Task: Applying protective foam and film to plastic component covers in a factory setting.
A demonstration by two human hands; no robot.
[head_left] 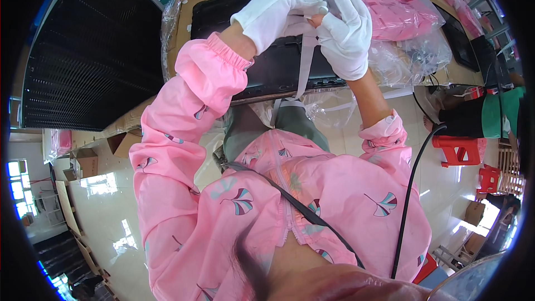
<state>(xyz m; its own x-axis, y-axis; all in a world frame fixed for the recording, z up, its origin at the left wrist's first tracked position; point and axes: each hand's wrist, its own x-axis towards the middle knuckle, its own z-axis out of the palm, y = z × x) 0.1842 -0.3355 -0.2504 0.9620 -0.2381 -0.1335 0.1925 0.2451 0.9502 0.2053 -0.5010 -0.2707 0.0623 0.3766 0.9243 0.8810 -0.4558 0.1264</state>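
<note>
Head cam: both my gloved hands pinch a grey flat strip (304,61), left hand (278,17) clenched on its top, right hand (348,28) gripping beside w/ fingers half spread. Strip hangs down over black panel (267,72) on bench. Looks mid-job; strip not yet set anywhere. Bagged pink pieces (401,11) far right. Strip's top end hidden betw. gloves.

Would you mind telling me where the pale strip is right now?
In the head view, the pale strip sits top centre, pinched between the left hand and right hand, hanging down over the black panel.
</note>
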